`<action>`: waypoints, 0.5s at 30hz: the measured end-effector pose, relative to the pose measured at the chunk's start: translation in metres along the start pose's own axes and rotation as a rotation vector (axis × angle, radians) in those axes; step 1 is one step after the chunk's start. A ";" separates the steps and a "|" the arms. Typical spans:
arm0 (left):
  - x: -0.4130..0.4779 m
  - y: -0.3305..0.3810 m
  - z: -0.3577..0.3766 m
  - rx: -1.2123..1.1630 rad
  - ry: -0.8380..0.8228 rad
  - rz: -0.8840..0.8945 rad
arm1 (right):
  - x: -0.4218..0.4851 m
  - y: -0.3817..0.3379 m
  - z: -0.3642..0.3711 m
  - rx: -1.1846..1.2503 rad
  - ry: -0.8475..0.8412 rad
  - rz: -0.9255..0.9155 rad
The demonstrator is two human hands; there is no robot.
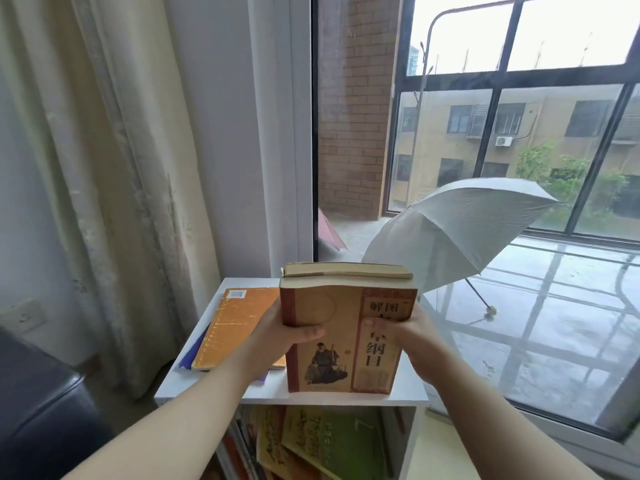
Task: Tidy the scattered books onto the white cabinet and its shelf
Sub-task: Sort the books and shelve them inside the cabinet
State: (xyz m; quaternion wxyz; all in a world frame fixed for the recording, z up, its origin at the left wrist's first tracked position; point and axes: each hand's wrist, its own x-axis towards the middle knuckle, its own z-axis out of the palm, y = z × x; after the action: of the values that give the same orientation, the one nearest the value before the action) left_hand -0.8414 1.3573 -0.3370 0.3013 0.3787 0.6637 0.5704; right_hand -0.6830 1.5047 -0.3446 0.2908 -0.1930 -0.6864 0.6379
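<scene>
Brown book (346, 344) is thick and held between both hands over the right half of the white cabinet (194, 389) top; its cover faces the camera and its top tilts away. Its long axis runs away from the person, with the spine on the left side.

Left hand (277, 337) grips the spine edge, thumb curled onto the cover, other fingers hidden behind. Right hand (412, 332) grips the opposite long edge, fingertips (375, 323) pressed on the title strip. Both hands sit at about mid-height of the book and equally near, so neither arm leads.

A second book (346, 270) shows as a paler page block right behind the brown one's top edge; it looks carried in the same hold, but I cannot tell which fingers support it.

The brown book's lower edge is at the cabinet's front lip, touching or just above; cannot tell which.

Key relation: free cabinet top lies directly under and behind the held book. The orange book (239, 327) lies flat just to the left, beside the left wrist, on a blue book (192, 356). Judgement: lowering or tipping the book flat would land it beside that pile, not on it.

The shelf (408, 431) below already holds leaning books, with a green book (346, 441) in front.
</scene>
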 end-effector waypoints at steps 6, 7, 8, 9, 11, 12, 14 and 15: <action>-0.045 -0.004 -0.013 -0.057 0.032 0.061 | -0.036 -0.011 0.024 0.161 -0.073 -0.007; -0.052 -0.004 -0.015 -0.063 0.042 0.072 | -0.040 -0.011 0.028 0.160 -0.083 -0.002; -0.060 -0.005 -0.017 -0.065 0.047 0.081 | -0.044 -0.008 0.033 0.152 -0.084 0.005; -0.064 -0.006 -0.018 -0.063 0.046 0.094 | -0.047 -0.006 0.037 0.152 -0.083 0.003; -0.077 -0.018 -0.020 -0.082 0.047 0.091 | -0.057 0.005 0.045 0.159 -0.076 0.012; -0.085 -0.027 -0.022 -0.092 0.053 0.083 | -0.061 0.013 0.049 0.157 -0.078 0.016; -0.098 -0.043 -0.026 -0.088 0.036 0.045 | -0.071 0.026 0.056 0.146 -0.089 0.035; -0.102 -0.053 -0.029 -0.066 0.019 0.015 | -0.075 0.034 0.059 0.128 -0.102 0.051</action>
State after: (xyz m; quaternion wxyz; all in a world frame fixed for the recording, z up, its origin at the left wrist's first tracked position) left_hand -0.8195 1.2520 -0.3880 0.3029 0.3680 0.6444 0.5980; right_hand -0.6678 1.4159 -0.3904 0.2507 -0.1587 -0.6531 0.6968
